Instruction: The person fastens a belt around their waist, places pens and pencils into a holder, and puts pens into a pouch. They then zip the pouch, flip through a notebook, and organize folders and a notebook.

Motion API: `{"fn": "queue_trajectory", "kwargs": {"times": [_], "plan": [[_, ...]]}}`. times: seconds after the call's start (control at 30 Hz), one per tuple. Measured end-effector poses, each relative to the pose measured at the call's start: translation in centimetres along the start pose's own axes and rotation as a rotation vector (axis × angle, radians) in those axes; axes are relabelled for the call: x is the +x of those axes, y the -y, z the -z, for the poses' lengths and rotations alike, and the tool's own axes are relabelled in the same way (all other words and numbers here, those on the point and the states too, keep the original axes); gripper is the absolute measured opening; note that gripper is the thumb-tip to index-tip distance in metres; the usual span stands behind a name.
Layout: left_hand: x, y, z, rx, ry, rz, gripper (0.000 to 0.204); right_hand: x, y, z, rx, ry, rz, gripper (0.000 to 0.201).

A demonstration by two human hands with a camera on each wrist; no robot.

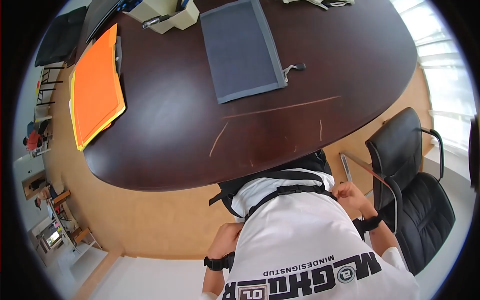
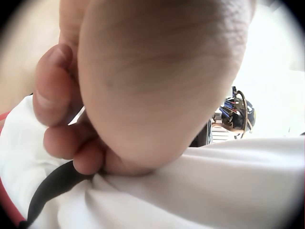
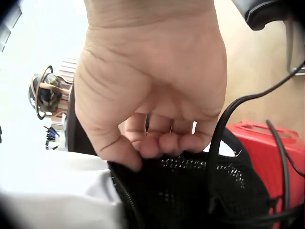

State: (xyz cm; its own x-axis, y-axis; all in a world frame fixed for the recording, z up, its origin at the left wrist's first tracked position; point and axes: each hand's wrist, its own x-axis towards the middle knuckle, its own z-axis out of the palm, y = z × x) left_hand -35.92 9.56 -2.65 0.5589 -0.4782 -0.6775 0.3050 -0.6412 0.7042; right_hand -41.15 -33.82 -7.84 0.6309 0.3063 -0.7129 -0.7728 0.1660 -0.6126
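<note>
At the left side of the white shirt (image 1: 300,225), my left hand (image 1: 225,241) is at waist height. Its curled fingers (image 2: 90,155) grip a black strap (image 2: 55,188) against bunched white cloth in the left wrist view. My right hand (image 1: 351,196) is at the other side of the waist, by the end of the black belt with a buckle (image 1: 295,189). In the right wrist view, the thumb and curled fingers of this hand (image 3: 152,95) pinch the upper edge of a black mesh piece (image 3: 186,191) with a zip along one side.
On the dark table (image 1: 165,125) lie orange folders (image 1: 97,87) and a grey zip pouch (image 1: 242,50), near a pen holder (image 1: 160,15). A black chair (image 1: 400,150) stands at the right. Black cables (image 3: 238,101) hang near a red object (image 3: 257,148).
</note>
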Motion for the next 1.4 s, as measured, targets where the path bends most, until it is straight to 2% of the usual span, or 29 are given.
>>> {"fn": "queue_trajectory", "kwargs": {"times": [0.13,0.23,0.33,0.43,0.53,0.63,0.73,0.83,0.87,0.9,0.97,1.0,1.03,1.1,1.13,1.23,1.33,1.4], "plan": [[0.9,-0.5,-0.1,0.079,-0.033,-0.001,0.021,-0.1,0.9,-1.1,-0.372,0.048,0.017,0.007],[1.4,-1.2,0.1,0.194,-0.058,0.008,0.021,-0.4,0.9,-1.8,-0.413,-0.040,-0.006,0.009],[1.8,-0.7,-0.3,0.169,-0.113,0.016,0.021,-0.8,2.8,-3.3,-0.596,-0.132,0.104,0.011],[1.6,-0.2,-0.5,0.197,-0.103,-0.024,0.023,-0.5,1.3,-2.3,-0.784,0.001,0.251,0.013],[1.1,-1.1,-0.4,0.199,-0.086,-0.018,0.025,-0.7,1.2,-2.3,-0.764,-0.020,0.236,0.012],[-0.2,-1.4,-0.5,0.162,-0.041,0.042,0.028,-0.8,2.8,-2.5,-0.751,-0.131,0.218,0.011],[-1.6,1.6,-2.4,0.116,-0.004,0.057,0.030,0.1,4.9,-1.7,-0.767,-0.140,0.289,0.012],[-2.2,6.3,-5.2,0.063,0.035,0.014,0.030,1.8,8.8,-1.8,-0.987,0.007,0.405,0.009],[-2.1,3.6,-4.2,0.095,0.019,0.108,0.029,2.3,9.8,-2.0,-1.073,0.071,0.443,0.009],[-1.9,-1.4,-2.2,0.126,-0.003,0.202,0.028,2.6,10.2,-2.1,-1.139,0.103,0.406,0.008],[-1.9,-2.9,-1.0,0.136,-0.005,0.224,0.026,2.8,10.3,-2.2,-1.252,0.182,0.278,0.008],[-2.0,-0.6,-0.7,0.117,0.014,0.151,0.024,3.0,10.3,-2.2,-1.307,0.220,0.216,0.008],[-1.7,-0.3,0.1,0.100,0.034,0.078,0.023,3.2,10.1,-2.1,-1.311,0.249,0.147,0.009],[-2.1,-0.7,1.8,0.134,0.003,0.166,0.018,3.2,9.3,-1.8,-1.310,0.306,0.001,0.011],[-1.9,-1.8,2.6,0.150,-0.009,0.211,0.016,2.9,9.5,-1.7,-1.302,0.297,-0.009,0.012],[-0.8,-4.3,4.1,0.130,-0.182,0.126,0.012,1.8,10.4,-1.3,-1.272,0.287,-0.060,0.014],[1.9,-4.8,3.9,0.060,-0.286,-0.077,0.013,1.1,10.0,-0.9,-1.247,0.323,-0.100,0.018],[4.4,-6.6,3.9,0.051,-0.167,-0.122,0.018,1.0,7.9,-1.1,-1.236,0.347,-0.062,0.019]]}}
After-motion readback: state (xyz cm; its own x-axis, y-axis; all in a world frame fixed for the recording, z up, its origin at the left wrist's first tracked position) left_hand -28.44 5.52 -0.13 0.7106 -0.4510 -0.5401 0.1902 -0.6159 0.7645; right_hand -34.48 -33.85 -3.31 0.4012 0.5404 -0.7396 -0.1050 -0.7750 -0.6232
